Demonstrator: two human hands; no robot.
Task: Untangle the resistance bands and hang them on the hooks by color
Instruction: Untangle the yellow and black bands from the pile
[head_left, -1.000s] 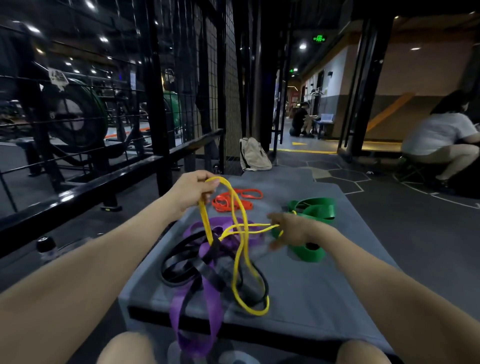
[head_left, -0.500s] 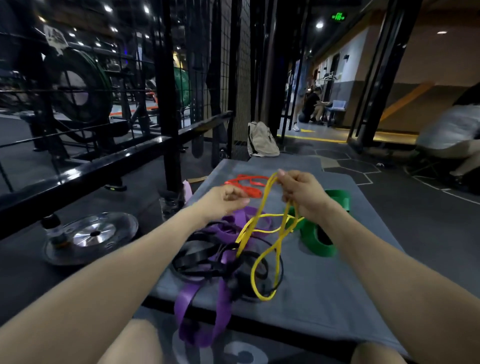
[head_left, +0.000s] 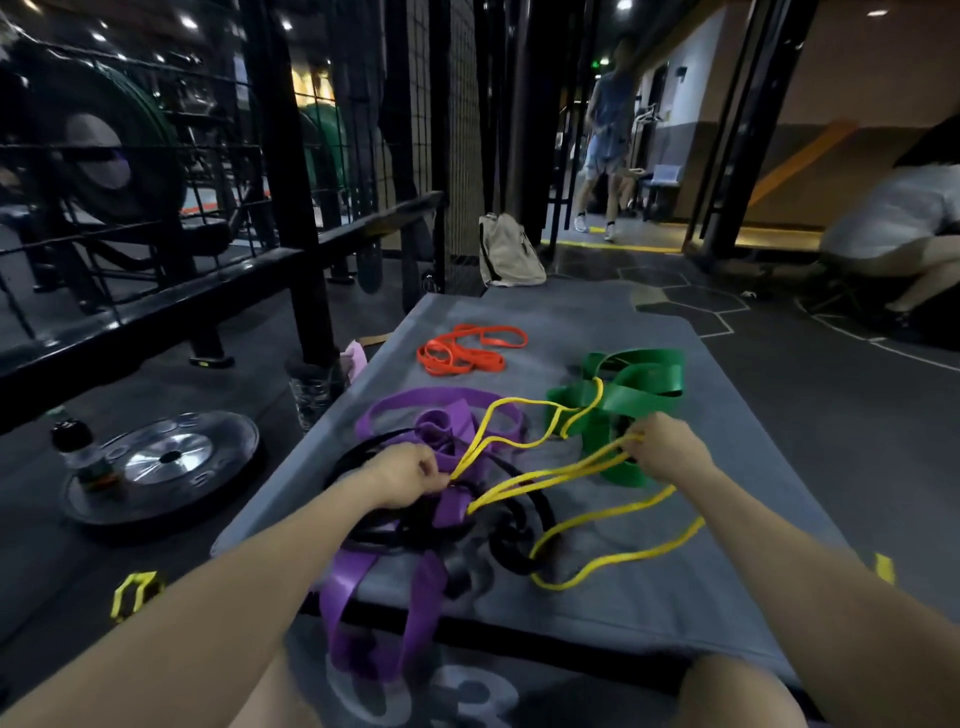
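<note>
While both hands pinch the yellow band (head_left: 566, 475) above the gray mat (head_left: 727, 597), left hand (head_left: 402, 475) at the purple band (head_left: 447, 431) and black band (head_left: 519, 540) knot, right hand (head_left: 667, 452) near the green band (head_left: 631, 387): advise easing 1 loop out slowly, not yanking.

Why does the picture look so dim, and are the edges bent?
Head view: the gym is dark, lit by small ceiling spots, so the black band fades into the gray mat; the bright yellow band stands out. The metal weight plate shows glare. The wide lens bows the black posts, and the walking person is blurred.
</note>
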